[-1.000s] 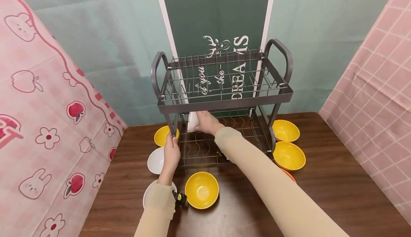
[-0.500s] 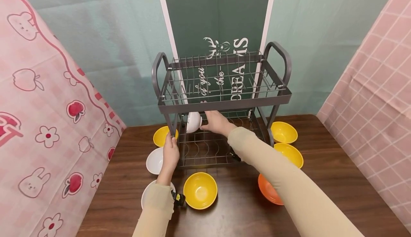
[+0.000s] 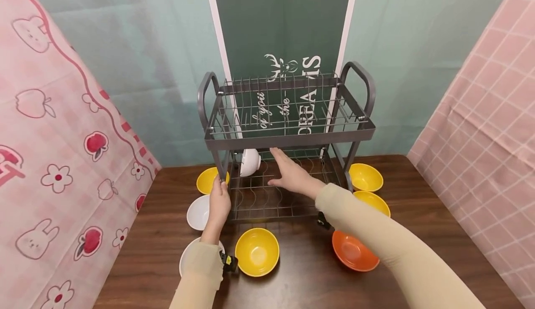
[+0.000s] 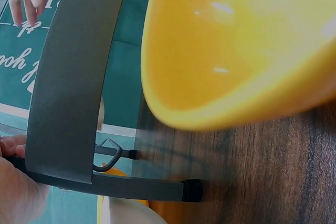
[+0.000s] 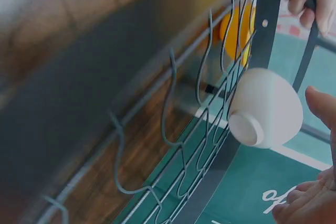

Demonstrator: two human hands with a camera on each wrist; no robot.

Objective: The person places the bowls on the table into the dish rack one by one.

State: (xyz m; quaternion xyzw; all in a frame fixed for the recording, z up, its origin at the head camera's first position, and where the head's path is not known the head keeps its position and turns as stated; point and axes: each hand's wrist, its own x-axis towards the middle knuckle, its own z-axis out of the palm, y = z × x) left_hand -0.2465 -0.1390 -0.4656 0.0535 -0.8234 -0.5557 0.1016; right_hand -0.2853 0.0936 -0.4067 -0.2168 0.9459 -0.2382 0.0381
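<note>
A white bowl stands on its side among the wires of the lower tier, at the left of the dark grey two-tier dish rack. My right hand is under the upper tier, right of this bowl and apart from it, fingers extended and thumb spread. The right wrist view shows the gap between that hand and the bowl's base. With my left hand I grip the rack's left front post. Curled fingers round the dark bar show at the top of the right wrist view.
A yellow bowl sits before the rack, an orange bowl at front right. Two yellow bowls stand right of the rack. On the left are another yellow bowl and two white bowls. Cloth hangs behind.
My right hand has let go of the white bowl and moved right, away from it. The bowl stays on its side in the lower tier. My left hand keeps its grip on the post.
</note>
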